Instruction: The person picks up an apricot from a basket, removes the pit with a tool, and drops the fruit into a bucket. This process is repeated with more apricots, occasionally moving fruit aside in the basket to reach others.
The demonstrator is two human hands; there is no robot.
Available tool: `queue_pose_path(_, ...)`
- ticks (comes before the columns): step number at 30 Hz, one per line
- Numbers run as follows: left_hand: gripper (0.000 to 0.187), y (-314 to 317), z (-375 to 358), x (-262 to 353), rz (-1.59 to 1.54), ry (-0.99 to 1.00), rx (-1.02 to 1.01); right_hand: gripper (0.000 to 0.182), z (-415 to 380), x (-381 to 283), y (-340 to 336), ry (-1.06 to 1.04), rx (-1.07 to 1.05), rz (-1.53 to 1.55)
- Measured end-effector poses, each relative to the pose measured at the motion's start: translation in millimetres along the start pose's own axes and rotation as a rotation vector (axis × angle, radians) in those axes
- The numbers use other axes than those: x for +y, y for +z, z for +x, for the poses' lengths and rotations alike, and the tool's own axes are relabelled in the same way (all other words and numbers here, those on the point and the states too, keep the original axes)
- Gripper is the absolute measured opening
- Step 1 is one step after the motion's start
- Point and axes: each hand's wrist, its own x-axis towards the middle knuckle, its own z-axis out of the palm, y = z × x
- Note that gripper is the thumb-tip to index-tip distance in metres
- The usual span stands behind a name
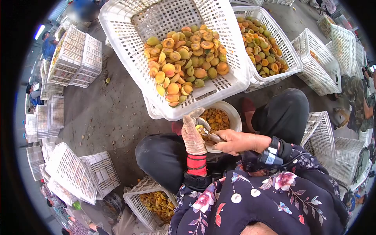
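Note:
My left hand (192, 135), in a stained work glove with a red band at the wrist, is closed around a small yellow-green piece of fruit (199, 127), partly covered by the fingers. My bare right hand (237, 142) grips a small metal hand tool (214, 137); its tip is at the fruit, and its exact kind is not clear. Both hands are over a white bucket (235, 114) between my knees, which holds small orange-brown pieces (215, 117). Just beyond them, a white plastic crate (121, 27) holds a heap of halved apricots (184, 58).
A second crate (291, 64) of apricot halves stands behind at the right. Another crate (135, 199) with yellow-orange pieces is by my left leg. Stacked white crates (80, 58) stand at the left, more (319, 70) at the right. Other people are at the edges. Debris dots the floor (105, 113).

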Motion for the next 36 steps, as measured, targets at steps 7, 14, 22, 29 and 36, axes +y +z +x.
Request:
queue_pose_path(7,0.071,1,3,-3,0.070,0.050,-0.038,0.023,-5,3,1,0.039,-0.020,0.195)
queue_pose_path(14,0.079,-1,11,-13,-0.306,-0.149,-0.080,0.029,0,45,0,-0.463,0.302,-0.618)
queue_pose_path(22,0.077,14,5,-5,-0.183,-0.051,0.083,0.024,4,17,7,-0.339,0.555,-0.906)
queue_pose_path(29,0.073,3,3,-9,0.028,-0.024,0.030,0.026,23,44,9,-0.305,0.391,-0.655)
queue_pose_path(36,0.078,3,5,-6,-0.252,-0.121,-0.109,0.018,2,23,3,0.054,-0.212,0.604)
